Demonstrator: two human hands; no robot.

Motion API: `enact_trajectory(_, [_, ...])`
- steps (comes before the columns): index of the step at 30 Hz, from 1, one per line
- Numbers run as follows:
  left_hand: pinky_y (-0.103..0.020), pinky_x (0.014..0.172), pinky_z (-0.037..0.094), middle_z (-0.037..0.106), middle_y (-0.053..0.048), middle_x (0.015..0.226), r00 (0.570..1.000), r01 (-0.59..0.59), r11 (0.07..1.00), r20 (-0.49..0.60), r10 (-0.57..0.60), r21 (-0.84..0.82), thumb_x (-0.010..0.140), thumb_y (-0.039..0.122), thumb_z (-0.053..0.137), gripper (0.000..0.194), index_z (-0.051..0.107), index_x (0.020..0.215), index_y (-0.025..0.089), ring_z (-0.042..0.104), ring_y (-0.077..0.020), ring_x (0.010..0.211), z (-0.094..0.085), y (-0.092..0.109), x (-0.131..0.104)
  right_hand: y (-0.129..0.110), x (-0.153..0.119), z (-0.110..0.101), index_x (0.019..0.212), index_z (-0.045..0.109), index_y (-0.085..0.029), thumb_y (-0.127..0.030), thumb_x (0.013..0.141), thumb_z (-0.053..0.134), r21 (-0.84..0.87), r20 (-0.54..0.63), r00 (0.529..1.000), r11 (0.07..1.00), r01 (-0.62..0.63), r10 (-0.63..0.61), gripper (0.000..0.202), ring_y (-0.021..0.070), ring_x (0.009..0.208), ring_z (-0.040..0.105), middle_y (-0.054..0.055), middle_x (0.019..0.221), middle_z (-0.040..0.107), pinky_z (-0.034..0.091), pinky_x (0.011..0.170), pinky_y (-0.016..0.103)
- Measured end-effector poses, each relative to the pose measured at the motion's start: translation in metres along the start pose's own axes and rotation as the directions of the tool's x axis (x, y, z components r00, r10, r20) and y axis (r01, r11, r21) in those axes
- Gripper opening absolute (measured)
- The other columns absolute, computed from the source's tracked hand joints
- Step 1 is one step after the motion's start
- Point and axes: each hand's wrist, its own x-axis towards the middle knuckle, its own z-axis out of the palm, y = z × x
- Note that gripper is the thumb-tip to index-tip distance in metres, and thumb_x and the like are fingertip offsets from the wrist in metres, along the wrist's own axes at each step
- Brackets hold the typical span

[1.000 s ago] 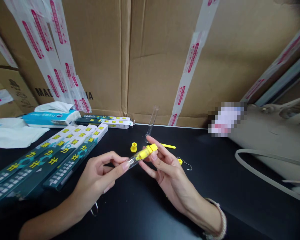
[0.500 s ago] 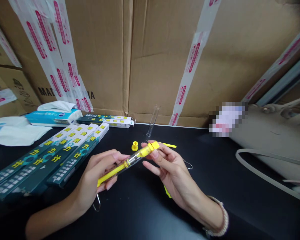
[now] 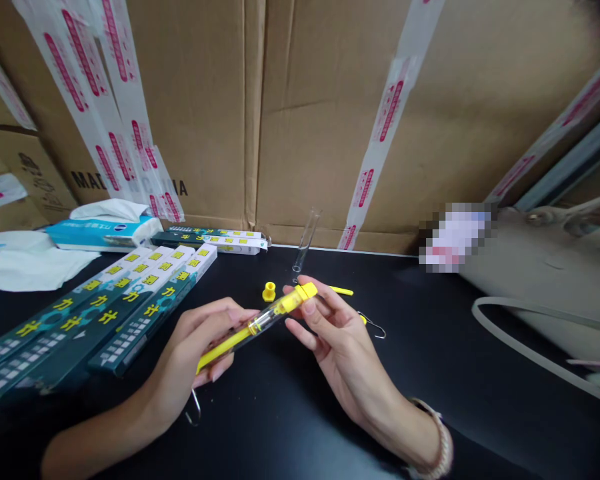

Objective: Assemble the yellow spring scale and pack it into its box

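A clear-tubed spring scale (image 3: 263,323) with a yellow inner rod slants up to the right between my hands. My left hand (image 3: 190,350) is closed around its lower part, and a metal hook (image 3: 195,408) sticks out below that hand. With thumb and fingers, my right hand (image 3: 337,343) pinches the yellow cap (image 3: 306,292) at the upper end. Just beyond, a loose yellow plug (image 3: 269,291) stands on the black table. An empty clear tube (image 3: 307,240) lies behind my right hand, which partly hides a yellow strip (image 3: 342,291) and another metal hook (image 3: 375,327).
Several long spring-scale boxes (image 3: 125,300) lie at left, with more boxes (image 3: 215,240) at the back. A blue tissue pack (image 3: 100,230) and white tissue (image 3: 35,263) are behind them. A large cardboard box (image 3: 320,120) forms the back wall. At right is a grey bag (image 3: 530,273).
The grip of both hands on the spring scale looks the same. My right wrist has shifted slightly left, and the camera view has moved a little.
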Motion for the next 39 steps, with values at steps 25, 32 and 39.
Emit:
enact_trajectory(25, [-0.016, 0.035, 0.012, 0.043, 0.008, 0.057, 1.000, -0.016, 1.000, 0.013, 0.015, 0.017, 0.085, 0.057, 0.068, 0.042, 0.071, 0.089, 0.015, 0.031, -0.0015, 0.037, 0.000, 0.000, -0.001, -0.001, 0.000, -0.001, 0.109, 0.077, -0.025, -0.018, 0.073, 0.091, 0.069, -0.035, 0.999, 0.998, 0.002, 0.001, 0.040, 0.0098, 0.084, 0.073, -0.003, 0.087, 0.076, 0.064, 0.078, 0.019])
enact_trajectory(32, [-0.016, 0.037, 0.021, 0.064, 0.001, 0.078, 0.998, -0.043, 0.994, -0.047, 0.048, 0.098, 0.073, 0.050, 0.082, 0.039, 0.062, 0.077, 0.016, 0.033, -0.0010, 0.043, 0.007, -0.001, 0.001, -0.001, 0.001, -0.001, 0.100, 0.079, -0.021, -0.023, 0.073, 0.091, 0.001, 0.003, 1.000, 1.000, 0.027, -0.027, 0.029, 0.0126, 0.092, 0.073, 0.002, 0.099, 0.078, 0.063, 0.080, 0.019])
enact_trajectory(39, [-0.015, 0.037, 0.021, 0.070, -0.001, 0.085, 0.996, -0.049, 0.987, -0.062, 0.059, 0.154, 0.072, 0.048, 0.083, 0.036, 0.064, 0.078, 0.018, 0.035, -0.0020, 0.046, 0.006, -0.003, 0.003, 0.002, 0.003, -0.003, 0.088, 0.077, -0.019, -0.019, 0.070, 0.093, 0.040, -0.032, 0.999, 0.999, 0.014, -0.013, 0.024, 0.0094, 0.083, 0.072, -0.001, 0.087, 0.075, 0.063, 0.082, 0.019])
